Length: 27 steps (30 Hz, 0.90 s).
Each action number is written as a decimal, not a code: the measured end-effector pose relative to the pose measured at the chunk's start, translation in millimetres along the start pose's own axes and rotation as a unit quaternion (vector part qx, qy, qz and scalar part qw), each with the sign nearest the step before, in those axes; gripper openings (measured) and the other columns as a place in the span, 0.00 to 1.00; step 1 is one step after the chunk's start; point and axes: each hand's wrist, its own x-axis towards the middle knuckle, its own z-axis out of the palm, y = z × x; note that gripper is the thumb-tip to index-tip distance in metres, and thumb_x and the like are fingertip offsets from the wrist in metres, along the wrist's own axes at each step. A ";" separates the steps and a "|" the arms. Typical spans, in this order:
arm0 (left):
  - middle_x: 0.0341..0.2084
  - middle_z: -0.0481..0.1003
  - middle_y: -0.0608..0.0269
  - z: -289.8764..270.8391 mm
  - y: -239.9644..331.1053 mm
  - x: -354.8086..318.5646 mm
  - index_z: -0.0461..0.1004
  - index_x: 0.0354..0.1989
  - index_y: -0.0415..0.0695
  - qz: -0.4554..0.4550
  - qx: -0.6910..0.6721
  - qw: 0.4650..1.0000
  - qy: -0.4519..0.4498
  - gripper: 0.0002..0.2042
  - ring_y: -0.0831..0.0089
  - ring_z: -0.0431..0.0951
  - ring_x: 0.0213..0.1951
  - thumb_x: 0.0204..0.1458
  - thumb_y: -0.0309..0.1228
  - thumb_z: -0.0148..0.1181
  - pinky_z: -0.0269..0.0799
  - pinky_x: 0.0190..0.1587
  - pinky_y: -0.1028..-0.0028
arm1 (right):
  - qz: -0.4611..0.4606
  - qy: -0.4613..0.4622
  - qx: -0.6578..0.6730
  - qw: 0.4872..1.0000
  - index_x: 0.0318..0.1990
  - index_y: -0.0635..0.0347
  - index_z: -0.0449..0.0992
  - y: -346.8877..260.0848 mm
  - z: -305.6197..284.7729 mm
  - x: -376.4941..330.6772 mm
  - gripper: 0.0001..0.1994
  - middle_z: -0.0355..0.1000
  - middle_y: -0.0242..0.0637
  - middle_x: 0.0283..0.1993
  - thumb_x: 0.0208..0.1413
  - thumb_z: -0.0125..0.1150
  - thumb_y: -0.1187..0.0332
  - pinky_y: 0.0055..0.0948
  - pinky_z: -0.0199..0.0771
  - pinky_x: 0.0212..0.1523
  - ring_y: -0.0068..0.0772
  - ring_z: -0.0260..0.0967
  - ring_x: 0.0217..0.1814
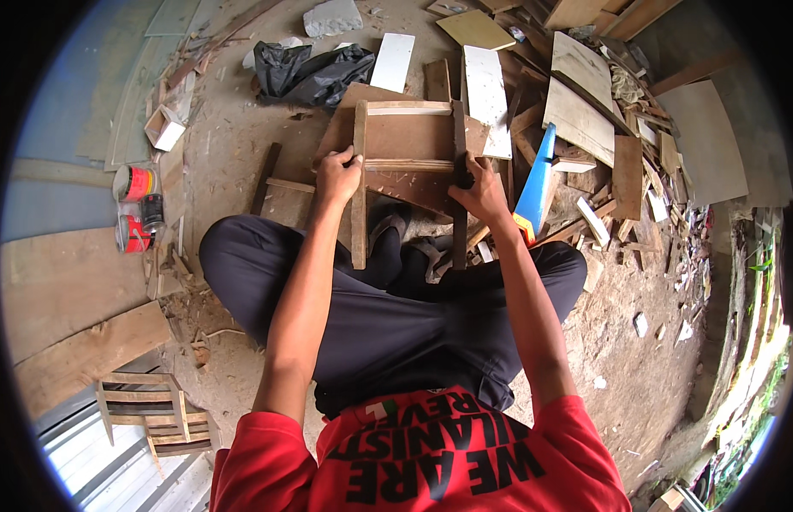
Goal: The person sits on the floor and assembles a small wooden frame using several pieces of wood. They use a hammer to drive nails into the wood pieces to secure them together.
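Note:
A small wooden frame (359, 218), two long posts joined by two crossbars, is held upright in front of my shins. My left hand (338, 177) is closed around its left post near the lower crossbar. On the other side my right hand (484, 189) grips the right post at about the same height. Behind and under the frame lies a brown board (335, 128), tilted. A handsaw with a blue blade (536, 181) stands just right of my right hand, its lower end yellow and red by my knee.
Wood offcuts (631, 183) and pale panels (576, 119) are heaped at the right. A black plastic bag (315, 72) and a white board (393, 62) lie beyond the frame. Paint cans (136, 183) stand at the left; slatted wooden pieces (145, 405) are at lower left.

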 end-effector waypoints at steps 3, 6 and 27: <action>0.47 0.79 0.47 -0.8 0.7 0.2 0.79 0.52 0.40 -0.002 -0.011 1.000 0.000 0.20 0.52 0.78 0.51 0.53 0.37 0.64 0.72 0.54 0.63 | -0.028 0.023 0.003 0.999 0.63 0.72 0.65 6.1 3.6 -0.2 0.41 0.66 0.59 0.57 0.40 0.73 0.62 0.43 0.71 0.57 0.59 0.68 0.59; 0.46 0.79 0.47 -0.1 0.8 0.6 0.79 0.52 0.39 -0.006 0.004 1.000 0.004 0.20 0.53 0.78 0.51 0.53 0.37 0.64 0.72 0.54 0.64 | -0.015 0.013 -0.014 1.000 0.63 0.72 0.65 0.2 2.8 1.0 0.41 0.65 0.60 0.56 0.39 0.73 0.63 0.43 0.71 0.56 0.61 0.68 0.57; 0.45 0.79 0.45 -4.5 7.8 10.2 0.78 0.51 0.36 0.020 -0.002 1.000 -0.016 0.20 0.53 0.79 0.49 0.54 0.36 0.65 0.72 0.53 0.65 | -0.062 0.069 0.011 0.996 0.63 0.79 0.62 4.9 13.8 10.3 0.42 0.66 0.66 0.49 0.39 0.70 0.65 0.47 0.70 0.55 0.66 0.66 0.54</action>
